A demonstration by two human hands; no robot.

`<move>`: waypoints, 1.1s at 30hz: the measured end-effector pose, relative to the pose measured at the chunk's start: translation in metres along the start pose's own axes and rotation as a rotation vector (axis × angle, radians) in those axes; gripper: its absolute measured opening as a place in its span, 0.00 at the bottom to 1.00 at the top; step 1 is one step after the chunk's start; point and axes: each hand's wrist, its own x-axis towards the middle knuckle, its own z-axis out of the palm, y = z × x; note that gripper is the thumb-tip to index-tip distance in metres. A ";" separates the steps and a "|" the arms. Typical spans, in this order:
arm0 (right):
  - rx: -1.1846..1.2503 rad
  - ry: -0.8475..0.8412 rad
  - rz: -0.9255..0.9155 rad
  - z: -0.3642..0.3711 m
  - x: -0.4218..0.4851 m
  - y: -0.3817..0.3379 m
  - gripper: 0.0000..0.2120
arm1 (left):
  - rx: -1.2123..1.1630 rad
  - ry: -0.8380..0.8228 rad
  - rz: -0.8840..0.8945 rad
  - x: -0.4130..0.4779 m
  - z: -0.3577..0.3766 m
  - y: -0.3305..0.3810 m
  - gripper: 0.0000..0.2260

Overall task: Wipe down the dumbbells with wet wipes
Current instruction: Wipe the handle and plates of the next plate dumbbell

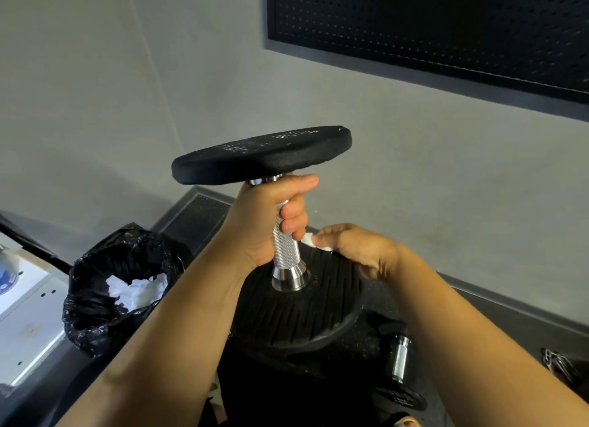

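Observation:
A black dumbbell [261, 154] stands upright in the middle of the view, one plate up, the other plate [299, 312] down on the dark floor. My left hand [271, 219] grips its knurled silver handle [284, 248] just under the top plate. My right hand [357, 248] holds a crumpled white wet wipe [308, 240] against the lower plate's upper face, right of the handle.
A bin lined with a black bag [118, 286], holding used white wipes, stands at the left. A second dumbbell [398, 356] lies on the floor at the lower right. A grey wall with a black perforated panel [430, 25] is close behind.

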 end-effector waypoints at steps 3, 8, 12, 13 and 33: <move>0.220 0.082 0.015 -0.001 -0.002 -0.001 0.08 | -0.017 0.141 0.072 0.004 0.005 0.001 0.20; 0.351 0.353 -0.050 0.003 -0.013 -0.004 0.12 | 0.099 0.624 0.346 0.017 0.017 -0.005 0.06; 0.182 0.529 -0.192 0.009 -0.029 -0.003 0.08 | 0.033 0.702 0.375 0.022 0.015 -0.001 0.14; 0.145 0.525 -0.227 0.010 -0.032 -0.002 0.07 | 0.008 0.676 0.350 0.023 0.013 0.001 0.06; 0.165 -0.025 -0.068 -0.023 0.006 -0.004 0.04 | -0.391 0.380 -0.006 0.004 -0.007 -0.005 0.19</move>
